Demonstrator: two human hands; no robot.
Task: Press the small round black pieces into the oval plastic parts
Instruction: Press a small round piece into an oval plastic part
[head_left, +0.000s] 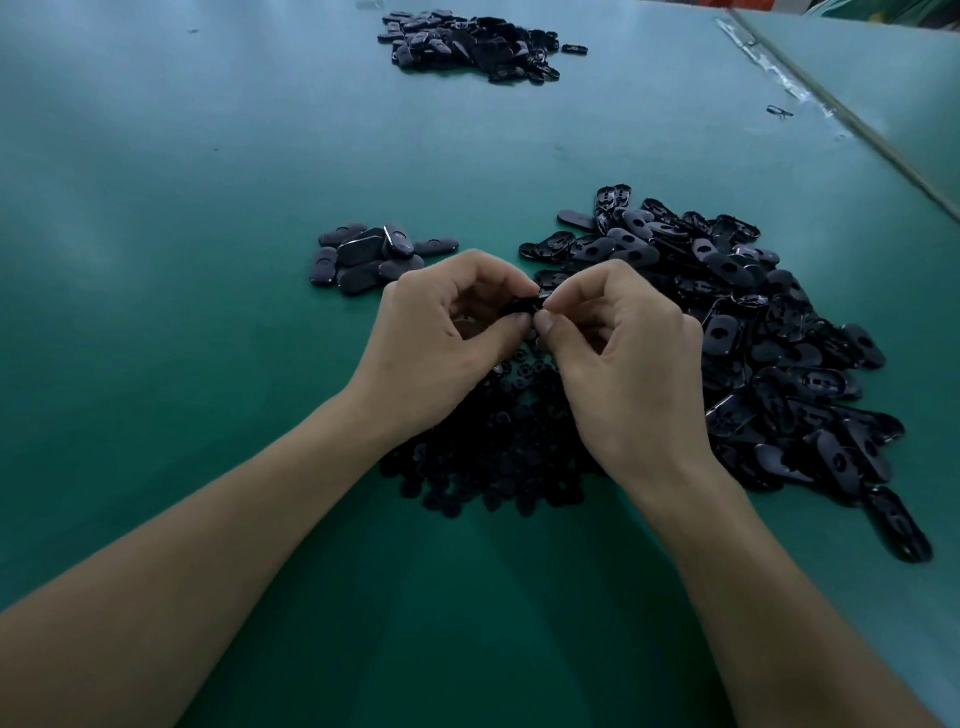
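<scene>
Hands, counted two. Noted left hand (441, 332) and right hand (623, 353) fingertip to fingertip above green table (182, 260), fingers curled, thumbs and forefingers of both pinching one oval part (531, 302) between them.

Counted four heaps of black stock:
- small round pieces (493, 457) directly under the wrists
- large heap of ovals (753, 322) just right of the hands
- small group (363, 254) of roughly nine ovals beyond the left hand
- far pile (467, 44) near the top edge

Logged one stray part (574, 49) beside the far pile and one small dark item (779, 110) near the table's seam.

Could not tell whether a round piece sat in the held oval, mostly hidden by fingertips. Could not count the round pieces: dark, blurred together, partly covered by both hands.
</scene>
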